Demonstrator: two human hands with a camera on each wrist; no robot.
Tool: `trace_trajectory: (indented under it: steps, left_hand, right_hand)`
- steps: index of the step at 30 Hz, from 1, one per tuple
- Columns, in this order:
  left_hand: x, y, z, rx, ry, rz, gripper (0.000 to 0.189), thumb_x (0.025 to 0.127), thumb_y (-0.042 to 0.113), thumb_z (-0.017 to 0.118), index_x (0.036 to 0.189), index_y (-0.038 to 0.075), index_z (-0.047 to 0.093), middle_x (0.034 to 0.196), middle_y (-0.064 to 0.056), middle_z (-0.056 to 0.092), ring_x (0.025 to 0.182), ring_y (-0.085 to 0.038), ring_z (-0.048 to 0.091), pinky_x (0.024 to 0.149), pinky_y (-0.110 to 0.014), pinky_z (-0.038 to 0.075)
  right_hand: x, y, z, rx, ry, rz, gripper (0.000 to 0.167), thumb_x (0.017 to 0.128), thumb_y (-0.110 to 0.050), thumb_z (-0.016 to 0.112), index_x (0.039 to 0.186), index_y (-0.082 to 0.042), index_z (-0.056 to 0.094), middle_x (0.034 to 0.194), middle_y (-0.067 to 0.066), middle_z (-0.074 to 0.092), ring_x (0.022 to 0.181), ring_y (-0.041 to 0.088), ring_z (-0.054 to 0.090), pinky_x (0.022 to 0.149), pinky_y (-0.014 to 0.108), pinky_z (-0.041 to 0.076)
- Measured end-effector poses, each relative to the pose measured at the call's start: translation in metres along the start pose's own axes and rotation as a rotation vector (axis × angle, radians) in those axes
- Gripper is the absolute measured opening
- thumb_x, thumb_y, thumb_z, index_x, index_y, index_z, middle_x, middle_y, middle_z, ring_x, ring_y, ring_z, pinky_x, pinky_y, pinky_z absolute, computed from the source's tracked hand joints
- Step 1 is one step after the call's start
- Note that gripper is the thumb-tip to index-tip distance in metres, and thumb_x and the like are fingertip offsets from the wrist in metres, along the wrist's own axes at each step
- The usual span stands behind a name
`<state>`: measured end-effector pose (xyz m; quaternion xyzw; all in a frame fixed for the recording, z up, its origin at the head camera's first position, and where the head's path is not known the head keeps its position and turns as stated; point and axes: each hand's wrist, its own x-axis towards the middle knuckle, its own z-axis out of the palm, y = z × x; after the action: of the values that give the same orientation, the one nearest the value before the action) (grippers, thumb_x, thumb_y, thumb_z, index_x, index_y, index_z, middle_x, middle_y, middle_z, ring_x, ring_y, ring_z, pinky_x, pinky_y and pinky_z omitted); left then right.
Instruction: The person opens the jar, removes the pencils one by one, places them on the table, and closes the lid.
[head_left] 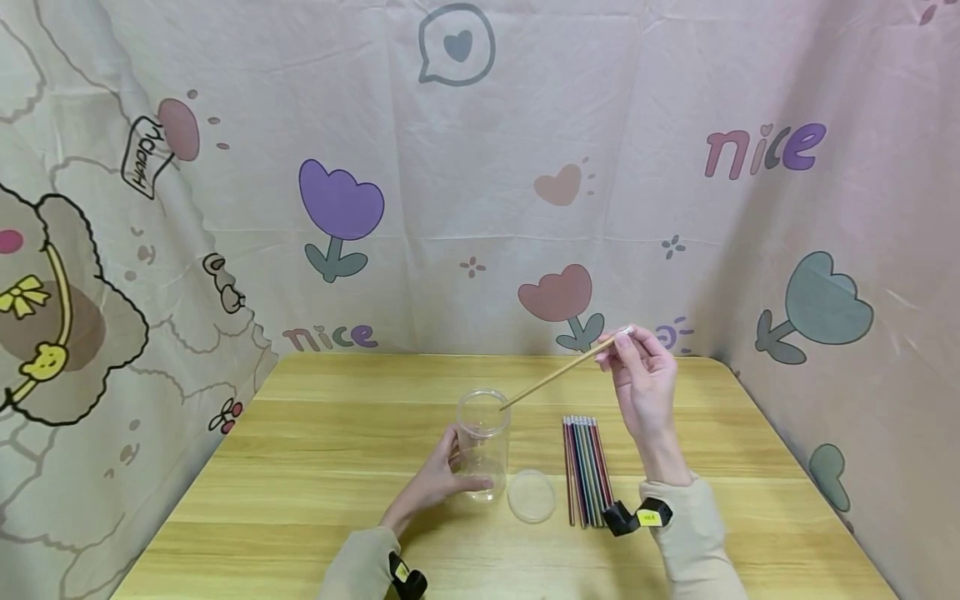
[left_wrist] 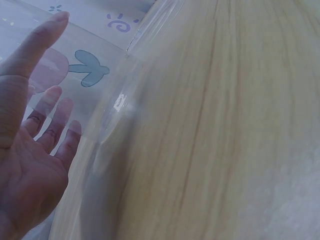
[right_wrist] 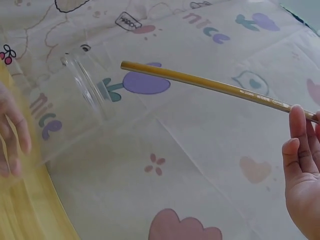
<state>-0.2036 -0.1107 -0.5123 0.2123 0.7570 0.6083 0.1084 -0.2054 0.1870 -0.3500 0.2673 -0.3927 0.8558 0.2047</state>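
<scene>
My left hand (head_left: 438, 479) grips a clear plastic jar (head_left: 483, 450) low on its side, thumb in front and fingers behind. The jar stands upright on the table with its mouth uncovered. Between the fingertips of my right hand (head_left: 647, 375) a yellow pencil (head_left: 558, 375) is pinched near one end, slanting down to the left. Its lower end is close to the jar's rim; in the right wrist view the pencil (right_wrist: 200, 86) ends just short of the jar's mouth (right_wrist: 87, 82). Through the wall of the jar (left_wrist: 95, 65), the fingers of my left hand (left_wrist: 37, 175) show.
A round clear lid (head_left: 531, 497) lies flat right of the jar. Beside it, several coloured pencils (head_left: 585, 471) lie side by side in a row, under my right forearm's left side. The wooden table (head_left: 300, 467) meets a printed cloth backdrop (head_left: 450, 167) behind.
</scene>
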Motion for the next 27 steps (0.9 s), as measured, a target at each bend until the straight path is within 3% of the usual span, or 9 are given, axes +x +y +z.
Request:
trace_trajectory:
  steps: [5, 10, 22, 27]
  left_hand:
    - [0.000, 0.001, 0.000, 0.007, -0.006, 0.004, 0.101, 0.078, 0.015, 0.086, 0.155, 0.005, 0.021, 0.157, -0.024, 0.037, 0.143, -0.049, 0.039, 0.120, -0.066, 0.030]
    - [0.000, 0.002, 0.000, 0.009, -0.006, -0.004, 0.100, 0.078, 0.015, 0.086, 0.155, 0.006, 0.021, 0.158, -0.023, 0.036, 0.144, -0.049, 0.037, 0.121, -0.066, 0.029]
    - [-0.001, 0.001, 0.000, 0.021, 0.003, -0.004, 0.098, 0.079, 0.018, 0.086, 0.154, 0.010, 0.023, 0.157, -0.022, 0.037, 0.144, -0.048, 0.039, 0.120, -0.066, 0.031]
    - [-0.001, 0.001, 0.000, 0.024, 0.006, -0.001, 0.096, 0.079, 0.019, 0.086, 0.153, 0.011, 0.025, 0.157, -0.022, 0.038, 0.142, -0.048, 0.041, 0.119, -0.067, 0.032]
  right_hand:
    - [0.002, -0.005, -0.011, 0.041, 0.069, 0.001, 0.007, 0.096, 0.006, 0.060, 0.100, 0.006, 0.065, 0.086, 0.015, 0.075, 0.066, 0.017, 0.067, 0.058, 0.020, 0.058]
    - [0.001, -0.007, -0.022, 0.012, 0.101, 0.022, 0.009, 0.096, 0.006, 0.059, 0.100, 0.004, 0.067, 0.083, 0.013, 0.074, 0.062, 0.015, 0.065, 0.053, 0.019, 0.055]
    - [-0.007, -0.004, -0.043, -0.083, 0.100, 0.062, 0.017, 0.096, 0.007, 0.059, 0.105, 0.002, 0.073, 0.084, 0.009, 0.075, 0.058, 0.011, 0.061, 0.047, 0.016, 0.049]
    - [-0.012, -0.001, -0.055, -0.177, 0.127, 0.116, 0.020, 0.096, 0.007, 0.059, 0.101, -0.001, 0.076, 0.080, 0.006, 0.075, 0.055, 0.009, 0.058, 0.045, 0.015, 0.046]
